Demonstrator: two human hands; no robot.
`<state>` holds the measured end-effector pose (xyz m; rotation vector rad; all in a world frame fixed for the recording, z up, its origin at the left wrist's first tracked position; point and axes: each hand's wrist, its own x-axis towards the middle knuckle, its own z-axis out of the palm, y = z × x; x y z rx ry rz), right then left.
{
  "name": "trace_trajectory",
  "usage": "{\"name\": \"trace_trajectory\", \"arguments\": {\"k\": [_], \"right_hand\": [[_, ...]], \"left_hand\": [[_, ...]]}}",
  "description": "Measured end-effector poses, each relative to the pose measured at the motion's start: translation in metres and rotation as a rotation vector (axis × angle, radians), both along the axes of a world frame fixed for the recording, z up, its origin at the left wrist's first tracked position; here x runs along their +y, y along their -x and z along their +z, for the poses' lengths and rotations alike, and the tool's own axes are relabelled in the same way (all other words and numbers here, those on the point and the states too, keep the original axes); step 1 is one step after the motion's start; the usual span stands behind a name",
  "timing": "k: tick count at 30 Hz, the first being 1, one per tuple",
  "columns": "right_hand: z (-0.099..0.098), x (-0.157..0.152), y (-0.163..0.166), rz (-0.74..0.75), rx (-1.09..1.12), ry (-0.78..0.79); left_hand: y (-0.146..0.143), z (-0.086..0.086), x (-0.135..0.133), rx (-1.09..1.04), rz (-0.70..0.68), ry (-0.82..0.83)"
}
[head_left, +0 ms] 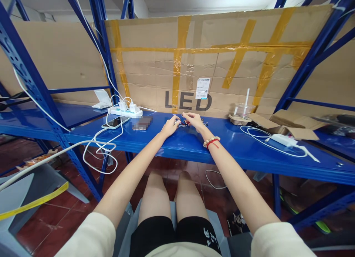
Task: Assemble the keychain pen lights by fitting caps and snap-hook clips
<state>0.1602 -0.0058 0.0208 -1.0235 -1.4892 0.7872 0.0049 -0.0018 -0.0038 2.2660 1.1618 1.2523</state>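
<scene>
Both my arms reach out over a blue metal shelf [177, 144]. My left hand [171, 125] and my right hand [194, 121] meet near the back of the shelf, fingers curled in a pinch around small things: a thin white cord [182, 125] and a small red piece between them. These are too small to name. A bead bracelet and a red string [212, 141] circle my right wrist. A few tiny dark metal parts [204, 122] lie just right of my right hand.
A white power strip [125, 111] with chargers and a phone [115, 122] lie at the left, cables trailing off the edge. A plastic cup with a straw [242, 112], cardboard boxes [294, 124] and a white adapter [283, 139] sit to the right. Taped cardboard marked LED [210, 61] backs the shelf.
</scene>
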Motion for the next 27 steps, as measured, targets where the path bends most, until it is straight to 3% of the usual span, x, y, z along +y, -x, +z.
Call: {"name": "trace_trajectory", "arguments": {"k": [14, 27], "right_hand": [[0.0000, -0.0019, 0.0015, -0.004, -0.014, 0.096], [-0.0021, -0.0011, -0.0012, -0.025, -0.058, 0.070]], "left_hand": [[-0.0009, 0.0006, -0.0016, -0.011, 0.019, 0.027], [-0.0010, 0.0006, -0.0015, 0.016, 0.027, 0.015]]}}
